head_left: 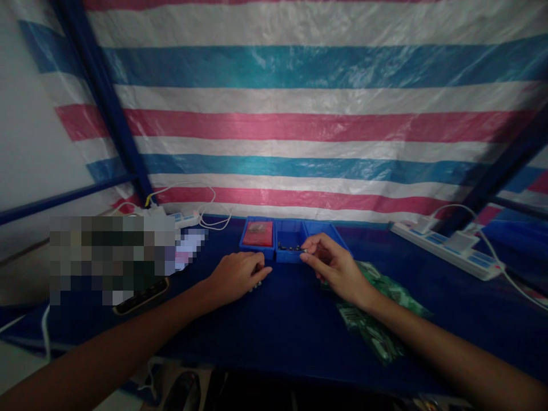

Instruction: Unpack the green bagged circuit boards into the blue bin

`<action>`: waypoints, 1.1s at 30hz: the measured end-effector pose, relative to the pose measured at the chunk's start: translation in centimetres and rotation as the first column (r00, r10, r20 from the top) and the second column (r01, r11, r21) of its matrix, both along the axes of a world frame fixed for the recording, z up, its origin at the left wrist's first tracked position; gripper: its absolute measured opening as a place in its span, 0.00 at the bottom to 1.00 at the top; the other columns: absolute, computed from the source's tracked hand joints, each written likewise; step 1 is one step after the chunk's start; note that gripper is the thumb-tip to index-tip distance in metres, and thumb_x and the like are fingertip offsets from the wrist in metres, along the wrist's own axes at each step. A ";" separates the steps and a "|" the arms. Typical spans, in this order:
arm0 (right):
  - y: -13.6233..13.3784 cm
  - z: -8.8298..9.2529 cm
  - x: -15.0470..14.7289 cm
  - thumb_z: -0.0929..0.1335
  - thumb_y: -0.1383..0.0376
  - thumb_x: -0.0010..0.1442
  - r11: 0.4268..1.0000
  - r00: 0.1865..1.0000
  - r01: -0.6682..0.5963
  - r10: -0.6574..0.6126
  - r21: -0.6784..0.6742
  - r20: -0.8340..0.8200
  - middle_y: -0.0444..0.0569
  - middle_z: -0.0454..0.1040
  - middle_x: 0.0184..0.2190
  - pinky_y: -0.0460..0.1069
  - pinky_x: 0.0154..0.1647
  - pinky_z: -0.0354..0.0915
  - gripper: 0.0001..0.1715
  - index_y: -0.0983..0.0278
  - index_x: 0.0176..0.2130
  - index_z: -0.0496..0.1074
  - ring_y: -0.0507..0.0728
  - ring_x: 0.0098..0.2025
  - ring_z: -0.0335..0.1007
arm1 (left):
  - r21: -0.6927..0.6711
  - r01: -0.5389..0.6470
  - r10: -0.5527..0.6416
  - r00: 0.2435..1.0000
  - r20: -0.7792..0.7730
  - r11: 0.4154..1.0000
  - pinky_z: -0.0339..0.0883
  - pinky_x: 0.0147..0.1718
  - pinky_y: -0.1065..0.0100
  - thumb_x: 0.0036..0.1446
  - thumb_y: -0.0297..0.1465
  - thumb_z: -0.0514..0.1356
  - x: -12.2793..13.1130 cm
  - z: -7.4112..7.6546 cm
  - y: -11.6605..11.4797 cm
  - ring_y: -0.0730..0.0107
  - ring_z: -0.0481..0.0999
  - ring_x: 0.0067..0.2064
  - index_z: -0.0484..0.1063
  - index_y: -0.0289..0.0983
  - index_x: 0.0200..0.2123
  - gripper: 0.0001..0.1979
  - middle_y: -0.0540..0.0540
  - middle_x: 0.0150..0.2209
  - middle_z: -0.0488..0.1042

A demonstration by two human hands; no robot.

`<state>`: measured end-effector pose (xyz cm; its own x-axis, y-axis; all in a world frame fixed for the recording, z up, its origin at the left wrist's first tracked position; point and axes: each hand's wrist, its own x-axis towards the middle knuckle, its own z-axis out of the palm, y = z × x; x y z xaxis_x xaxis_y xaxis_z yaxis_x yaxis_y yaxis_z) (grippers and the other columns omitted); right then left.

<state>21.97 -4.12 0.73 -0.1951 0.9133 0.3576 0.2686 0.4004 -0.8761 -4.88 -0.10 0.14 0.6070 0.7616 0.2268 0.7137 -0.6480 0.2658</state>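
My left hand (237,277) rests on the dark blue table (282,325) with its fingers curled over a small pale part that I cannot make out. My right hand (331,265) hovers at the front edge of the middle blue bin (290,246), thumb and forefinger pinched on a tiny dark piece. Several small dark screws lie in that bin. The left blue bin (258,235) holds red material. A third blue bin (327,229) sits partly hidden behind my right hand.
Green circuit boards (372,319) lie under my right forearm. A white power strip (449,250) with plugs runs along the right. Another power strip (182,218) with white cables sits at the back left. A dark phone-like device (141,297) lies left. A striped tarp hangs behind.
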 end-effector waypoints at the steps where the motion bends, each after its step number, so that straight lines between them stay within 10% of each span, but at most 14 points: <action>1: 0.0 0.0 0.0 0.72 0.54 0.68 1.000 1.000 -0.001 0.001 0.008 -0.001 0.42 0.68 0.34 0.46 0.20 0.61 0.13 0.57 0.46 0.69 0.49 0.23 0.64 | -0.008 -0.001 0.001 1.000 0.007 1.000 0.53 0.29 0.68 0.70 0.44 0.58 0.0 0.0 0.0 0.68 0.75 0.32 0.72 0.39 0.35 0.16 0.51 0.33 0.79; 33: 0.1 0.1 0.1 0.66 0.53 0.73 0.999 0.999 0.022 -0.020 0.038 -0.040 0.44 0.69 0.38 0.43 0.17 0.63 0.17 0.58 0.56 0.68 0.46 0.22 0.64 | -0.026 0.026 -0.026 1.000 0.000 0.999 0.52 0.28 0.67 0.66 0.54 0.58 0.3 0.2 -0.6 0.67 0.74 0.31 0.71 0.40 0.36 0.22 0.53 0.31 0.76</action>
<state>22.12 -4.03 0.82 -0.1608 0.9024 0.3999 0.2426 0.4289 -0.8702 -4.58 -0.68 0.38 0.6266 0.7514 0.2068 0.6968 -0.6590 0.2832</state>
